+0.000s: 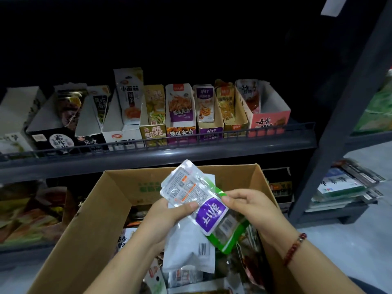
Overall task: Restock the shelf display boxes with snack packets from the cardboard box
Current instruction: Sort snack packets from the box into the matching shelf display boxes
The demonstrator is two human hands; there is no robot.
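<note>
An open cardboard box (99,209) full of mixed snack packets stands below the shelf. Over it my left hand (169,215) grips a small stack of packets: white-backed ones (184,187) on top and a purple-labelled one (212,215). My right hand (248,204) pinches the stack's right edge, where a green packet (231,238) sticks out underneath. A row of display boxes fills the shelf above, among them a purple one (181,134) and a second purple one (210,132) with matching packets standing in them.
A wire rail (191,137) runs along the dark shelf's front edge. A red display box (269,122) ends the row on the right. A dark upright post (339,115) stands to the right, with stacked goods (343,185) on a low rack beyond. More snacks lie at lower left (31,211).
</note>
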